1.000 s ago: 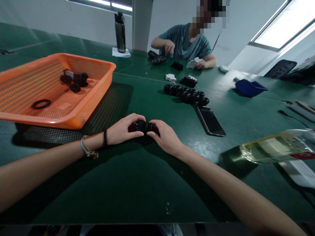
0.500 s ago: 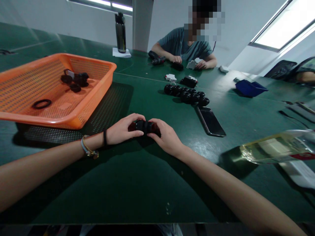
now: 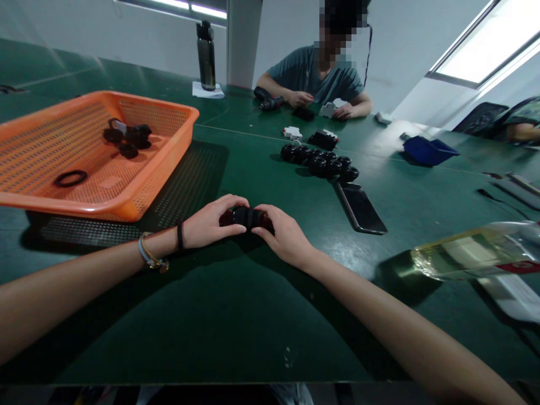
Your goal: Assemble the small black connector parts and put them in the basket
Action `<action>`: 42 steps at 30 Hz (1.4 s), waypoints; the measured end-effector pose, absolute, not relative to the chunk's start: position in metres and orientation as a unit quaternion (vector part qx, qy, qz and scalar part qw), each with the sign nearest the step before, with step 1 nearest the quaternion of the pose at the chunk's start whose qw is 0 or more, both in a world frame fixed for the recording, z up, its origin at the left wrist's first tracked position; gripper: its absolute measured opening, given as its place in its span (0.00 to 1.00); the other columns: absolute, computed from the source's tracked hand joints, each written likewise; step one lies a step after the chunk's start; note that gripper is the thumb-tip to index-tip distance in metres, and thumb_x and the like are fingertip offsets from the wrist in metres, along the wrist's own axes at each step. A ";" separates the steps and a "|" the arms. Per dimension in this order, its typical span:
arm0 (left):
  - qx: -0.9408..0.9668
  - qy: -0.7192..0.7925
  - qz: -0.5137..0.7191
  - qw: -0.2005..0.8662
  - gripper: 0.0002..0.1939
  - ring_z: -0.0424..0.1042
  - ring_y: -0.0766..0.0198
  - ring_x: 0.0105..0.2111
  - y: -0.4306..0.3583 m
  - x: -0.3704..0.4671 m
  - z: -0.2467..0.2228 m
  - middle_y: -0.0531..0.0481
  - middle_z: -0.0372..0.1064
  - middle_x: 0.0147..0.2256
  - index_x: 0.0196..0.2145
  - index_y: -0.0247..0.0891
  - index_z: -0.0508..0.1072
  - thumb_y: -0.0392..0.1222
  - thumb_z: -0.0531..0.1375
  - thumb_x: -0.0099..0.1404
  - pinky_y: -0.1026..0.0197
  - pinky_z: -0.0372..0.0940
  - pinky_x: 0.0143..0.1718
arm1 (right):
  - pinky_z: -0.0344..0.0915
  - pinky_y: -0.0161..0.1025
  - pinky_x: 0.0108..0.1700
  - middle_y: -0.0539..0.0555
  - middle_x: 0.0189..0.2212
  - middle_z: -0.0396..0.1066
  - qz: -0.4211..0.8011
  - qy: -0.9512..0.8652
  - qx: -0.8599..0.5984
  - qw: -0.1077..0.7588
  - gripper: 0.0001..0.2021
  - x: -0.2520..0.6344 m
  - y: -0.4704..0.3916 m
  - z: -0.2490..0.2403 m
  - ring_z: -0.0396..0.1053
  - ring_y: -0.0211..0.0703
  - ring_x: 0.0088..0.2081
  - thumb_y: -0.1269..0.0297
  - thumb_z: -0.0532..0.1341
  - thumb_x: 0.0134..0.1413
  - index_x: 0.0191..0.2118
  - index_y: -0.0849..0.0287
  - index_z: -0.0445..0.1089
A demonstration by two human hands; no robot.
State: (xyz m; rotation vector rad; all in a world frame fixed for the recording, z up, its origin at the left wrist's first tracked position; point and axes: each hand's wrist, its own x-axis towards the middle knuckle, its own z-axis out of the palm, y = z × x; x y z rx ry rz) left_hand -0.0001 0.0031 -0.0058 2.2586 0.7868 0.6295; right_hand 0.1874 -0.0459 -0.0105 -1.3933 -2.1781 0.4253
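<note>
The left hand (image 3: 213, 224) and right hand (image 3: 287, 233) pinch a shiny, round black piece (image 3: 241, 216) between them. It is well apart from the front edge of the green table (image 3: 236, 320).

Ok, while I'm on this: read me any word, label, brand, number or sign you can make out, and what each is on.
No readable text anywhere in this view.
Red label on the bottle of yellowish liquid: a pale mark, too blurred to read.
Dark upright bottle: any print is too small to read.
Phone: screen dark, no text showing.
Black part being held: no lettering visible.
</note>
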 end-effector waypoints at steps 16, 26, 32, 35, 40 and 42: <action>0.859 0.308 0.241 0.330 0.19 0.64 0.61 0.38 0.002 0.001 -0.005 0.47 0.63 0.40 0.42 0.35 0.63 0.47 0.57 0.55 0.60 0.61 0.38 | 0.62 0.42 0.41 0.57 0.36 0.67 0.154 -0.802 -0.519 0.253 0.14 0.188 -0.045 -0.012 0.65 0.41 0.37 0.66 0.56 0.52 0.44 0.63 0.61; 0.857 0.305 0.246 0.335 0.19 0.64 0.62 0.37 0.002 0.001 -0.006 0.47 0.63 0.40 0.42 0.35 0.63 0.47 0.57 0.55 0.61 0.61 0.37 | 0.62 0.42 0.40 0.56 0.35 0.67 0.143 -0.806 -0.518 0.248 0.13 0.187 -0.045 -0.012 0.64 0.41 0.35 0.65 0.55 0.53 0.44 0.63 0.61; 0.851 0.310 0.252 0.340 0.18 0.63 0.60 0.39 0.001 0.001 -0.004 0.47 0.63 0.41 0.41 0.35 0.63 0.48 0.56 0.56 0.60 0.61 0.39 | 0.62 0.42 0.39 0.55 0.36 0.66 0.143 -0.806 -0.501 0.282 0.17 0.189 -0.047 -0.012 0.64 0.41 0.36 0.66 0.56 0.51 0.48 0.60 0.57; 0.852 0.307 0.250 0.343 0.19 0.64 0.60 0.39 0.002 0.000 -0.004 0.47 0.63 0.41 0.42 0.35 0.62 0.48 0.56 0.55 0.60 0.61 0.39 | 0.63 0.42 0.39 0.55 0.35 0.66 0.146 -0.808 -0.495 0.284 0.18 0.189 -0.047 -0.012 0.64 0.41 0.35 0.68 0.58 0.49 0.48 0.59 0.56; 0.861 0.309 0.234 0.329 0.19 0.64 0.61 0.39 0.002 0.000 -0.005 0.47 0.63 0.42 0.43 0.36 0.62 0.48 0.56 0.56 0.60 0.61 0.40 | 0.63 0.42 0.39 0.55 0.36 0.66 0.150 -0.805 -0.504 0.276 0.15 0.188 -0.046 -0.012 0.64 0.41 0.35 0.69 0.57 0.49 0.44 0.59 0.58; 0.864 0.310 0.233 0.322 0.19 0.64 0.60 0.39 0.002 0.000 -0.004 0.47 0.63 0.42 0.43 0.36 0.62 0.48 0.55 0.56 0.60 0.60 0.40 | 0.62 0.42 0.40 0.55 0.36 0.66 0.151 -0.803 -0.507 0.274 0.14 0.187 -0.046 -0.012 0.64 0.41 0.36 0.69 0.57 0.49 0.44 0.60 0.58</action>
